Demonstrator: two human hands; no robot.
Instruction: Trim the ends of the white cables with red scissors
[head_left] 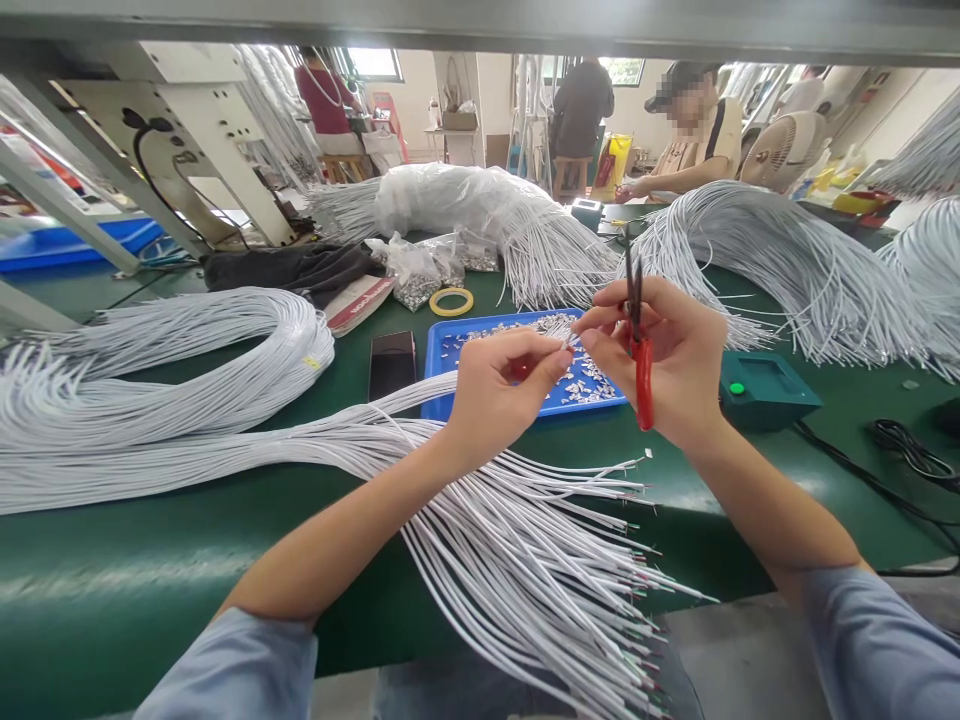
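Note:
Over the blue tray (433, 370), my left hand (495, 395) pinches the end of a white cable, and short thin strands show at its fingertips. Small silvery metal pieces (589, 385) lie scattered in the tray. Red-handled scissors (643, 385) rest in my right hand (686, 365), blades pointing up. The thumb and index finger of that hand are close to the cable end; whether they touch it I cannot tell. Below my hands a bundle of white cables (510, 530) fans out towards me, with stripped ends showing coloured wires.
A coiled cable bundle (300, 350) lies left, near a black phone (392, 365). Behind the tray are yellow tape (451, 301) and bags of metal parts (420, 285). A green device (769, 388) stands right. More cable bundles (795, 230) lie behind; a person (694, 140) sits across.

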